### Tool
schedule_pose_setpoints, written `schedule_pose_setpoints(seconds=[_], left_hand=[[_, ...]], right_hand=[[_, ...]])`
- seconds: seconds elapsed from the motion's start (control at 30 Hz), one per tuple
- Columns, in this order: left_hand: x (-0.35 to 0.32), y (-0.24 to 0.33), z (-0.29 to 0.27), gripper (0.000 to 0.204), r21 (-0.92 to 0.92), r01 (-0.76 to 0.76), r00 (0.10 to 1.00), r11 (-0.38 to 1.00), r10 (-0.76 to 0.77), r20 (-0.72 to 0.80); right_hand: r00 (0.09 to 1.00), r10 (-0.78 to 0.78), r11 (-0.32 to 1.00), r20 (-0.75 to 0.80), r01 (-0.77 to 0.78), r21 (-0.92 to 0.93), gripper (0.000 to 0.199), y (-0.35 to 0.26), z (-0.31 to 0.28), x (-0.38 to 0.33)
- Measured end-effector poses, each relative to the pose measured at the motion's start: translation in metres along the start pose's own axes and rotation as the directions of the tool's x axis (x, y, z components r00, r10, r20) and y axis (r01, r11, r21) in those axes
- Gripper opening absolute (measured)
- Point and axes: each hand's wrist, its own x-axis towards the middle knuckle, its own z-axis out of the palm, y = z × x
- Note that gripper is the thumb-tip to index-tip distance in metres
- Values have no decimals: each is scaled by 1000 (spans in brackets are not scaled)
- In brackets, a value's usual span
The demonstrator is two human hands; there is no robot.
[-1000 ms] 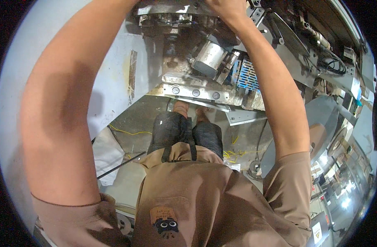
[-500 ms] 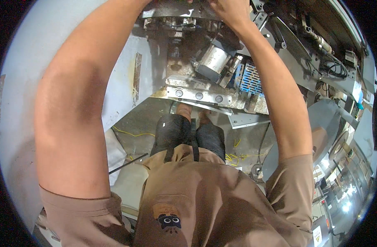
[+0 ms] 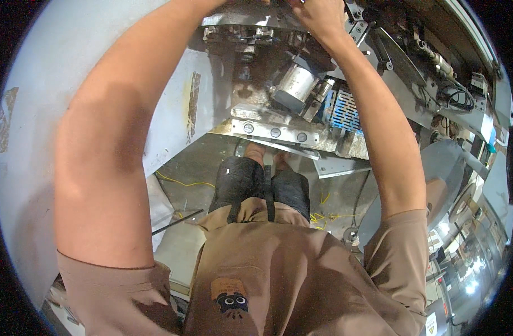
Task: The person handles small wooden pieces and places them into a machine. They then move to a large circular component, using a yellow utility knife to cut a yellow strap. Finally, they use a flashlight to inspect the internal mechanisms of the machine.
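Both my arms reach up over a machine to the top edge of the picture. My right hand (image 3: 322, 18) shows its back and the base of its fingers above the machine's curved metal plate (image 3: 253, 18); the fingertips are cut off, so what they hold is hidden. Of my left arm (image 3: 130, 95) the forearm is in view up to the wrist, while the hand lies almost wholly beyond the top edge. Below the plate sit small metal fittings (image 3: 239, 36). A silver cylinder (image 3: 294, 87) stands slanted under my right wrist.
A metal bar with several round gauges (image 3: 275, 133) crosses the machine's near side. A blue slotted panel (image 3: 345, 112) lies beside my right forearm. Left is a large pale panel (image 3: 38, 95). Cables and levers (image 3: 402, 61) fill the right. Yellow strips (image 3: 323, 217) litter the floor (image 3: 335, 193).
The machine and floor have shifted slightly right in the picture. My left forearm has also moved a little to the right. My right hand stays near the curved plate.
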Motion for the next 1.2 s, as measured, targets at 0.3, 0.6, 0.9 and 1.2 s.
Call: schedule_pose_setpoints(seconds=[0.3, 0.6, 0.9, 1.2], left_hand=[[0, -14, -16, 39, -56, -158, 981, 986, 163, 105], [0, 2, -5, 45, -29, 2, 998, 1000, 0, 68], [-5, 2, -20, 53, -33, -93, 994, 995, 95, 58], [-51, 20, -20, 39, -69, 291, 949, 954, -297, -109]], right_hand=[[999, -24, 998, -35, 26, 52, 32, -4, -5, 1], [1000, -19, 999, 2, 19, 37, 33, 0, -6, 1], [1000, -2, 999, 16, 1, 37, 33, -1, -9, 0], [1000, 19, 999, 2, -19, 50, 46, -9, 3, 3]])
